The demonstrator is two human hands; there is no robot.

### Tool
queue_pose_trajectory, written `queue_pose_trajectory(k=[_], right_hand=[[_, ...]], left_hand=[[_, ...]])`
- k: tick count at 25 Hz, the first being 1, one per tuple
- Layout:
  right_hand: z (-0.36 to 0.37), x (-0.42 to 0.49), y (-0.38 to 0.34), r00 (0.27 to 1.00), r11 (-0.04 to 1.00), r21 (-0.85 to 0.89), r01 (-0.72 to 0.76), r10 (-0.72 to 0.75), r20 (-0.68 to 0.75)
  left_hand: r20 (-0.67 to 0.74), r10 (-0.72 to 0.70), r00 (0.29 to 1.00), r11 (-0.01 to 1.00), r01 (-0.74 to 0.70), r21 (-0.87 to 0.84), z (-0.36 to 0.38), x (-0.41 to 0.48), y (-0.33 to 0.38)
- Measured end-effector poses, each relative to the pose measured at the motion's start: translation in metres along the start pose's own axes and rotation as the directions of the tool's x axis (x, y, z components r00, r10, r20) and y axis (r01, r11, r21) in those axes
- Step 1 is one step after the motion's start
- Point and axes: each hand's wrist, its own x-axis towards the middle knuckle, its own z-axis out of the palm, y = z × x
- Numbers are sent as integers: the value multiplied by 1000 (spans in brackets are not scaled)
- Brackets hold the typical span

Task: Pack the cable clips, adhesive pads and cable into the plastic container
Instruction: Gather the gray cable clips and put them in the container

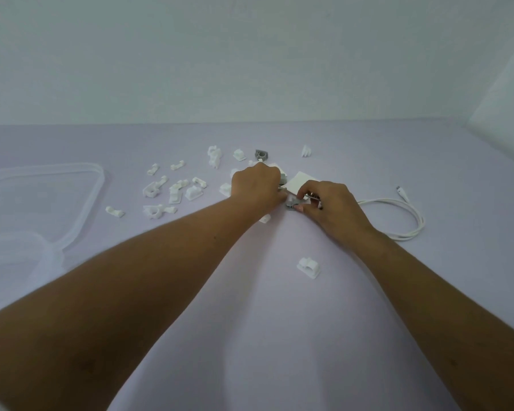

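Item 1. left hand (pixel 255 188): fingers curled under, the tips hidden behind the back of the hand. Whether it pinches anything cannot be told.

Item 2. right hand (pixel 330 203): thumb and forefinger pinch a small grey clip (pixel 293 204), which is mostly covered, so its shape is hard to make out. The two hands meet at this piece.

Item 3. adhesive pad sheet (pixel 301 181): white and flat, lying on the table just behind the hands, its near edge hidden by them.

Item 4. plastic container: two translucent parts at the left, both cut off by the picture's edge. The far part (pixel 97 185) and the near part (pixel 46 247) overlap (which is tub and which is lid is unclear).

Item 5. table (pixel 264 321): pale lilac, with its widest open stretch between the forearms, where one white clip (pixel 308 267) lies.

Item 6. scattered white clips (pixel 166 192): small, glossy and of mixed shapes, lying loose between the container and the hands.

Item 7. second grey clip (pixel 261 154): beyond the left hand.

Item 8. cable (pixel 410 216): white, in a loose loop right of the right hand, its plug end (pixel 401 191) pointing away.
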Motion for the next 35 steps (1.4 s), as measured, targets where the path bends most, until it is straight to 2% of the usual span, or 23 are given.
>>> queue_pose_trajectory(k=[2,3,4,5,6,7,8,9,10,11,12,13,15,17,19,22,23,24,26,29,32,35], right_hand=[[0,-1,0,1000,1000,18,-15,15,-1],[-1,-3,-1,998,993,105,-59,59,4],[-4,-4,-4,990,953,268,-139,138,23],[-10,-6,-10,969,842,483,-240,236,71],[-16,-8,-18,937,644,691,-330,312,157],[-22,-9,-26,902,407,826,-391,347,256],[-27,-10,-35,876,206,883,-421,345,338],[-31,-10,-46,863,55,900,-432,313,395],[-35,-11,-59,862,-56,899,-435,262,434],[-39,-12,-74,864,-117,889,-443,209,458],[-41,-13,-91,866,-130,879,-458,157,474],[-41,-14,-109,867,-100,873,-477,107,486],[-41,-14,-147,861,44,860,-508,15,508],[-34,-17,-191,832,227,823,-520,-85,549],[-25,-23,-235,773,434,766,-474,-210,598],[-7,-35,-292,646,745,630,-222,-371,667],[-1,-39,-308,611,810,576,-110,-402,682],[8,-44,-324,577,853,523,-3,-425,697],[25,-55,-348,510,887,415,205,-458,728],[47,-72,-369,433,863,210,459,-424,796],[55,-83,-376,397,823,45,566,-320,860],[51,-85,-380,350,830,42,557,-280,894]], left_hand=[[28,-8,1000,999,9,-41,-3,-1,0],[60,-48,997,989,56,-135,-8,-2,-2],[109,-103,989,947,131,-294,-15,-2,-4],[185,-154,971,830,229,-509,-24,-2,-7],[286,-179,941,609,335,-719,-36,-4,-11],[398,-152,905,319,426,-847,-49,-6,-17],[474,-80,877,59,479,-876,-62,-11,-26],[495,4,869,-130,492,-861,-75,-18,-38],[483,70,873,-263,483,-835,-89,-27,-52],[462,107,881,-338,469,-816,-102,-39,-66],[444,118,888,-368,454,-811,-116,-54,-81],[430,115,896,-369,440,-819,-129,-71,-97],[419,83,904,-289,424,-858,-153,-109,-128],[450,21,893,-134,448,-884,-174,-157,-162],[535,-52,843,66,537,-841,-188,-204,-195],[653,-182,735,439,655,-615,-191,-259,-228],[678,-216,702,523,670,-527,-188,-271,-235],[695,-247,675,566,683,-462,-184,-283,-239],[722,-276,634,602,700,-385,-171,-298,-243],[763,-248,596,650,687,-326,-155,-310,-244],[775,-209,596,663,669,-336,-157,-314,-243],[785,-154,600,623,676,-395,-167,-316,-249]])
